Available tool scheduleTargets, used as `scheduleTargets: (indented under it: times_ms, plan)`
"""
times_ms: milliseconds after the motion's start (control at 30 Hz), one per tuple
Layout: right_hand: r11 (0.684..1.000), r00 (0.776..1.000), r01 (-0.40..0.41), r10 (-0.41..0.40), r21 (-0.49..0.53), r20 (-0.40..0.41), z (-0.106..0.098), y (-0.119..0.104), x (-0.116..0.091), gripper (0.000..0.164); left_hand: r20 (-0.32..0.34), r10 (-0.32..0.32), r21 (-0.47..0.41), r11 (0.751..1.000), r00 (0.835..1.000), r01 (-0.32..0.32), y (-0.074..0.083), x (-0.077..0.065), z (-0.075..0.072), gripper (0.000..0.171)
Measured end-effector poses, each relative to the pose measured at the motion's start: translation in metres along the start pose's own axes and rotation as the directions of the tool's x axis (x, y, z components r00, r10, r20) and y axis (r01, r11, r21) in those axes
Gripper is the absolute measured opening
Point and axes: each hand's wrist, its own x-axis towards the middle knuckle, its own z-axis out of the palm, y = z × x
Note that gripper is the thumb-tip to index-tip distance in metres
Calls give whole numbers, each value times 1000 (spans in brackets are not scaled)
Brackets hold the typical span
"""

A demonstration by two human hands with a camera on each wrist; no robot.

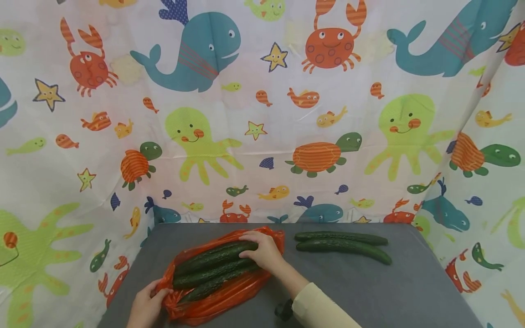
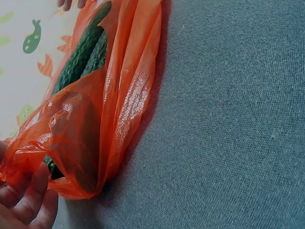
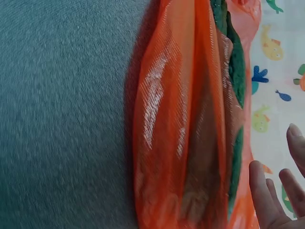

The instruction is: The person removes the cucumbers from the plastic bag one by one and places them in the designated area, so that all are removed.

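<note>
An orange plastic bag (image 1: 229,303) lies open on the grey table, with several cucumbers (image 1: 213,273) side by side inside it. At the bag's left end my left hand (image 1: 146,303) pinches the edge of the film between thumb and fingers; the left wrist view shows the fingers (image 2: 35,195) at the crumpled plastic. My right hand (image 1: 262,250) is over the right end of the cucumbers, fingers spread and loosely bent. In the right wrist view its fingers (image 3: 267,195) stand apart beside the bag, with nothing gripped between them.
Two more cucumbers (image 1: 344,246) lie side by side on the table to the right of the bag. A patterned sea-animal cloth (image 1: 254,136) hangs behind and along both sides of the grey table (image 1: 410,291). A small black object (image 1: 283,310) is by the right sleeve.
</note>
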Motion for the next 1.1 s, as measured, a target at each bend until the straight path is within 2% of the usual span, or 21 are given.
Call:
scheduleTargets:
  times_ms: [300, 700, 900, 1100]
  plan:
    - [999, 1000, -26, 26, 24, 17, 15, 5, 2, 45, -25, -13, -18, 1000, 1000, 13, -1, -2, -1, 49]
    - [996, 994, -83, 83, -13, 73, 28, 12, 7, 46, -48, 5, 2, 1000, 999, -5, 0, -1, 1, 45]
    - [993, 992, -92, 98, -77, 78, 33, 18, 11, 39, -56, 5, 6, 1000, 998, -5, 0, -1, 1, 44]
    - [985, 993, -78, 91, -157, 76, 39, 22, 17, 48, -43, 17, -2, 1000, 999, -17, 2, -4, 0, 44]
